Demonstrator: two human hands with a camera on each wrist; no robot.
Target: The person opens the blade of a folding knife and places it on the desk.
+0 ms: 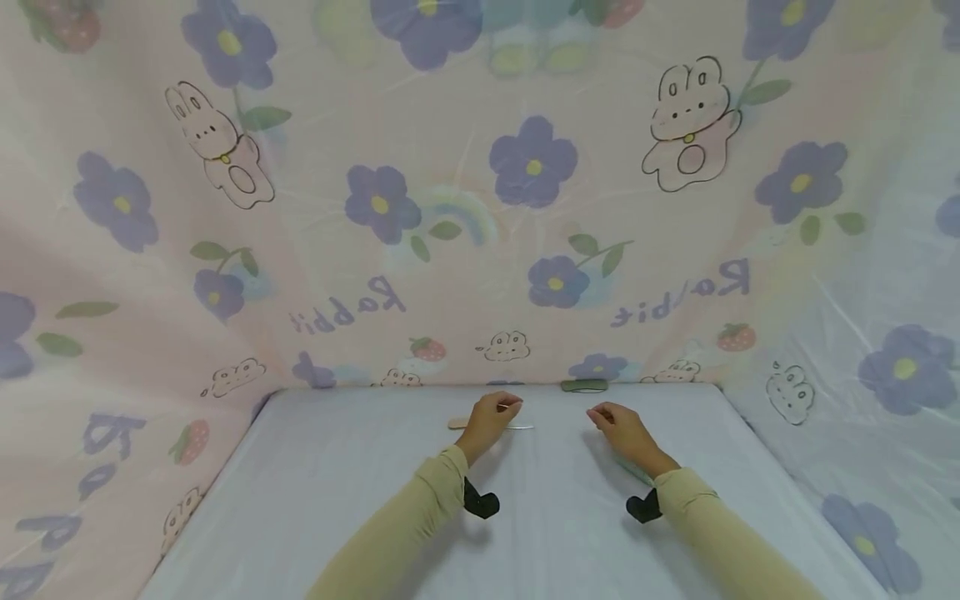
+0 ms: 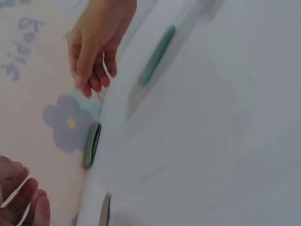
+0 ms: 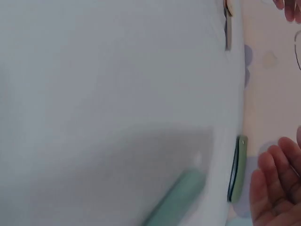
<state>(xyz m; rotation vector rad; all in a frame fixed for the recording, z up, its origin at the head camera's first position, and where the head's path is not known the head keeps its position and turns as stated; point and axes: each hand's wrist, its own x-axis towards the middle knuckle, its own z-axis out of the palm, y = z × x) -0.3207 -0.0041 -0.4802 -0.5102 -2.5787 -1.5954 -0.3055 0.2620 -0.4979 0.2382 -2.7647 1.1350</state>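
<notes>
My left hand [image 1: 489, 418] hovers over the table with fingers loosely bent and nothing in them. Below it lies a knife-like tool with a pale wooden handle [image 1: 457, 424] and a thin metal blade [image 2: 105, 211], partly hidden by the hand. My right hand [image 1: 621, 429], also bare and relaxed, is held above the table to the right. Under the right forearm is a slim tool with a green handle [image 2: 157, 55]; its far end is too faint to make out. A green folded tool [image 3: 238, 168], perhaps a folding knife, rests at the table's back edge.
A white cloth covers the table [image 1: 337, 500]. Behind and on both sides hangs a printed curtain [image 1: 465, 283] with flowers and rabbits, meeting the table's back edge. Black wrist mounts [image 1: 480, 502] sit under both cuffs.
</notes>
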